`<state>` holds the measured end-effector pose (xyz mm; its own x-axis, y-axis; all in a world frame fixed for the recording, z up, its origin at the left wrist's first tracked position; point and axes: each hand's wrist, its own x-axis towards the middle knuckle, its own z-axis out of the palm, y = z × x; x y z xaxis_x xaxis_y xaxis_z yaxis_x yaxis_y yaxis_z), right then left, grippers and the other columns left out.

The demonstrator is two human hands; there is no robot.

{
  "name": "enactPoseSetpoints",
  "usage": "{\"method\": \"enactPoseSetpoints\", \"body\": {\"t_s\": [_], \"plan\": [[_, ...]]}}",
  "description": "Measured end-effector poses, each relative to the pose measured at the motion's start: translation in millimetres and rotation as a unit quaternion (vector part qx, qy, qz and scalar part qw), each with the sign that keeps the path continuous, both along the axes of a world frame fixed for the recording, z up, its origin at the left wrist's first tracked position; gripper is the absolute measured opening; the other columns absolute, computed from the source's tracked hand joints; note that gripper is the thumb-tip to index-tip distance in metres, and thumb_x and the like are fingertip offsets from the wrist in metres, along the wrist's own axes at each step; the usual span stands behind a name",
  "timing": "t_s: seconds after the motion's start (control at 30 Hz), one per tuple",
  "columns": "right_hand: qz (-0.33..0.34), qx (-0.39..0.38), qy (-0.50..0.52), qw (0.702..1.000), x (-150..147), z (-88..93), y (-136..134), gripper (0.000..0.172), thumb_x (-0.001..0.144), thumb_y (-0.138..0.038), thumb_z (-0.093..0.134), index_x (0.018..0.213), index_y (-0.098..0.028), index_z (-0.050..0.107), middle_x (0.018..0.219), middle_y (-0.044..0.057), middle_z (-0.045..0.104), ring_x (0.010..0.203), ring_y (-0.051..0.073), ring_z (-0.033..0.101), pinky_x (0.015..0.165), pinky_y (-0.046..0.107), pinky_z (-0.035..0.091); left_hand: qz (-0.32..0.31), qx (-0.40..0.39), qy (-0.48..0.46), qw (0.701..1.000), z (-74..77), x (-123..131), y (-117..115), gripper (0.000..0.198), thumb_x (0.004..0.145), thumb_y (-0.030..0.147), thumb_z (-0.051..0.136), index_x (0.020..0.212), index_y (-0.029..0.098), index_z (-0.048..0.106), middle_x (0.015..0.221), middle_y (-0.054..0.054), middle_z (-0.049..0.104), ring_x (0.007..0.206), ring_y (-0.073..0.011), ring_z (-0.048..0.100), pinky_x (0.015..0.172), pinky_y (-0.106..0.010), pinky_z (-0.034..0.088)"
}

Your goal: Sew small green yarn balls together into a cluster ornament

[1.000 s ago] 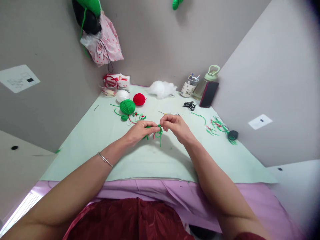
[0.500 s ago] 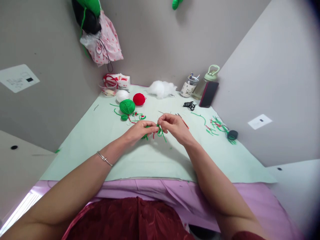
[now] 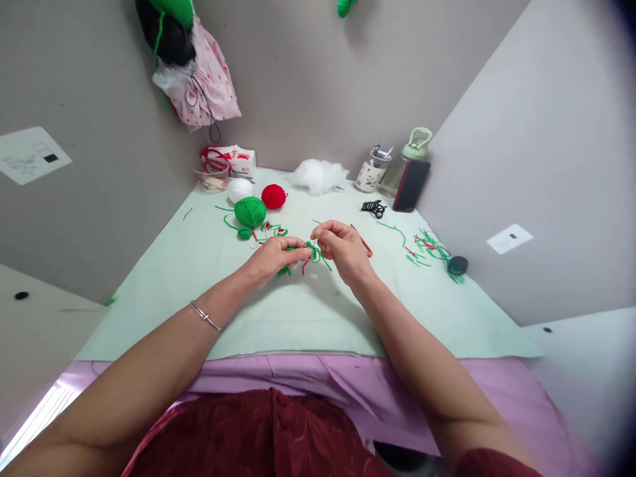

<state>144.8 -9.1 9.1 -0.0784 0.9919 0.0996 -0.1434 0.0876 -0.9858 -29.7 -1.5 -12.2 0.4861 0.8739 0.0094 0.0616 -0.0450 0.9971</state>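
My left hand point(image 3: 278, 256), a bangle on its wrist, pinches a small green yarn piece point(image 3: 314, 252) between thumb and fingers. Loose green ends and a short red strand point(image 3: 305, 266) hang from the piece. Just to the right, my right hand point(image 3: 342, 246) is closed in a pinch at the piece's upper edge. A thin needle shows faintly at its fingertips, mostly hidden by the fingers. Behind the left hand lie a green yarn ball point(image 3: 250, 211), a red yarn ball point(image 3: 273, 196) and a white yarn ball point(image 3: 241, 190).
Orange-handled scissors point(image 3: 366, 246) lie beside my right hand. Farther right are yarn scraps point(image 3: 422, 246), a black tape roll point(image 3: 458, 265) and a black hair claw point(image 3: 373, 209). White stuffing point(image 3: 318, 176), a pen cup point(image 3: 372, 173), a bottle point(image 3: 400, 171) and a phone point(image 3: 412, 187) stand along the back.
My right hand has shifted slightly up from the green piece, and more of the piece shows between the hands. The whole view has moved a little.
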Motion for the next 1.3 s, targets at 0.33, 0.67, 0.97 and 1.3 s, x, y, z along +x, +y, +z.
{"method": "enactPoseSetpoints", "body": {"t_s": [0.33,0.67,0.97,1.3], "plan": [[-0.005,-0.048,0.076,0.996,15.1,1.8,11.3,0.02,0.071,-0.031,0.072,0.074,-0.018,0.057,0.075,-0.001,0.066,0.046,0.003,0.033,0.04,0.019,0.018,-0.038,0.009,0.041,0.998,4.0,14.2,-14.3,0.031,0.076,0.048,0.07,0.078,0.017,0.07,0.076,0.0,0.059,0.065,-0.0113,0.047,0.06,-0.025,0.039],[0.019,-0.14,0.207,0.968,39.7,5.1,25.4,0.022,0.08,-0.016,0.068,0.072,-0.018,0.048,0.048,-0.011,0.038,0.038,0.001,0.029,0.035,0.01,0.022,-0.047,-0.007,0.004,0.999,0.3,6.4,-4.7,0.028,0.079,0.046,0.071,0.077,0.018,0.067,0.063,0.002,0.053,0.059,-0.0105,0.045,0.059,-0.025,0.038],[-0.144,-0.14,0.173,0.964,44.4,-10.0,37.5,0.015,0.083,-0.009,0.06,0.071,-0.015,0.055,0.062,0.0,0.065,0.044,0.002,0.047,0.039,0.01,0.037,0.007,-0.059,-0.045,0.997,2.9,5.5,-3.7,0.026,0.079,0.04,0.069,0.073,0.018,0.057,0.058,0.002,0.056,0.055,-0.0101,0.05,0.056,-0.023,0.036],[-0.221,-0.007,-0.109,0.969,75.4,-20.9,51.6,0.011,0.079,-0.028,0.063,0.077,-0.017,0.061,0.068,0.002,0.07,0.045,0.008,0.052,0.044,0.02,0.037,0.05,-0.134,-0.132,0.981,7.6,1.0,0.3,0.029,0.071,0.037,0.076,0.071,0.016,0.056,0.069,-0.001,0.062,0.063,-0.0122,0.061,0.063,-0.025,0.049]]}}
